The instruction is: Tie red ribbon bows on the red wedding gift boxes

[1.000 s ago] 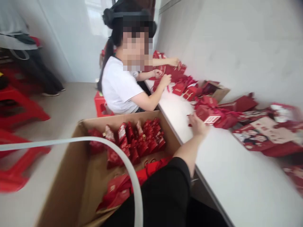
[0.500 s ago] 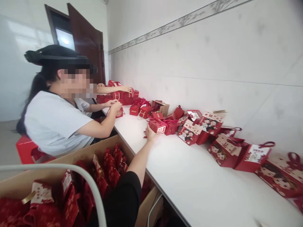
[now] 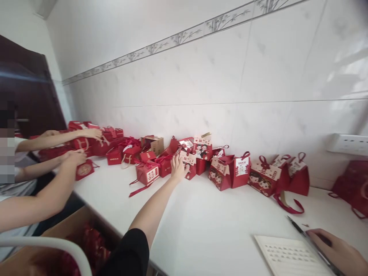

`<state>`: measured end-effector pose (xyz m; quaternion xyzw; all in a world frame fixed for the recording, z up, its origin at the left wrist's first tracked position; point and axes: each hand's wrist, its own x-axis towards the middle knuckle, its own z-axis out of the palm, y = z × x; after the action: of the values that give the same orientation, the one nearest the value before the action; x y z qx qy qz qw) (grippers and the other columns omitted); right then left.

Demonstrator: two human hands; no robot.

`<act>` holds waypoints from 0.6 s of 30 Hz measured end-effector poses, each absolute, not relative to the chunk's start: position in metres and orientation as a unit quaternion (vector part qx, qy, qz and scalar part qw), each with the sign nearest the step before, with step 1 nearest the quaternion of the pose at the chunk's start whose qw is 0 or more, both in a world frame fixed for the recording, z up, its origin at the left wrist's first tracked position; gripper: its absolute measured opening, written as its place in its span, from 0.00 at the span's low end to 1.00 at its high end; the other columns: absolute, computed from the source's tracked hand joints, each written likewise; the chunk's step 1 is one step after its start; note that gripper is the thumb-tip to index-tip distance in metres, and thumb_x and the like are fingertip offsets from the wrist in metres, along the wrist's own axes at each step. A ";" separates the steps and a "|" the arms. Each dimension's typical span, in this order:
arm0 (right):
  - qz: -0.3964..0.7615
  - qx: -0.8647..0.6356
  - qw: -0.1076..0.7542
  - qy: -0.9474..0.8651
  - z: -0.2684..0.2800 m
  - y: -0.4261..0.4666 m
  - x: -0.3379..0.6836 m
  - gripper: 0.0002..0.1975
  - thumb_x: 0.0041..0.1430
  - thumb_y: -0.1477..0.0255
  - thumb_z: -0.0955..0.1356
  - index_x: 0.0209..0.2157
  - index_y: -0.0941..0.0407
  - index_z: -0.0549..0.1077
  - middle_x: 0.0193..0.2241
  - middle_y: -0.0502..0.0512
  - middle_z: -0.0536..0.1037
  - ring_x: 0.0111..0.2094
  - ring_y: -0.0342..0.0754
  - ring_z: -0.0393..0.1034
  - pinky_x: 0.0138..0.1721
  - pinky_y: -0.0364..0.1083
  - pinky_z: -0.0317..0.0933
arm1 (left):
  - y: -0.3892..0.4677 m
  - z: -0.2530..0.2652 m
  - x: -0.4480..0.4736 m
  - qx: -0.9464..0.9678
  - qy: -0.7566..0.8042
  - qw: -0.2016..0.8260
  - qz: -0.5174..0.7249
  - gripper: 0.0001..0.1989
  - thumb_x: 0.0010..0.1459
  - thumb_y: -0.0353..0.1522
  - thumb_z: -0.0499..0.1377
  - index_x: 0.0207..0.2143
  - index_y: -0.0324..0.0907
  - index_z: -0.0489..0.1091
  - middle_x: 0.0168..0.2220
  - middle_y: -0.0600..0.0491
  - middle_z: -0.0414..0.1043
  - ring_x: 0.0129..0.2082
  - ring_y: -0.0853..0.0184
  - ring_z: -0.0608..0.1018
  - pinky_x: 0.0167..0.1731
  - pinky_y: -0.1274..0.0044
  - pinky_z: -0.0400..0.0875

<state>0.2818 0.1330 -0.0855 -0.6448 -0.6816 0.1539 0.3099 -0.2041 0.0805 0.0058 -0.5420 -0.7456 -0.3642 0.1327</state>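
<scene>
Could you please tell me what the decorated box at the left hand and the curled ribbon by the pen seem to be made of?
Decorated box: probably printed card, matte-looking, judging by flat panels and crisp edges. Curled ribbon: likely fabric; it curves softly, finish unclear.

There's my left hand (image 3: 178, 168), up at a printed red box (image 3: 191, 168) beyond and left of the notebook (image 3: 290, 255); my right hand (image 3: 336, 247) meets the pen (image 3: 299, 229) on the notebook's right side, red ribbon (image 3: 291, 210) curling behind that notebook.
</scene>
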 end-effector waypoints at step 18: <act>0.189 -0.604 0.336 -0.697 -0.055 0.109 0.264 0.14 0.44 0.60 0.59 0.22 0.54 0.69 0.26 0.55 0.77 0.29 0.53 0.70 0.32 0.48 0.62 | 0.057 0.085 -0.179 -0.660 -0.652 -0.018 -0.373 0.10 0.50 0.38 0.59 0.30 0.41 0.66 0.35 0.51 0.75 0.39 0.59 0.77 0.40 0.72 0.72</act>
<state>0.2638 0.1088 -0.0553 -0.6042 -0.6974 0.1890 0.3358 -0.1786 0.0570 0.0852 -0.6603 -0.6515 -0.3732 -0.0175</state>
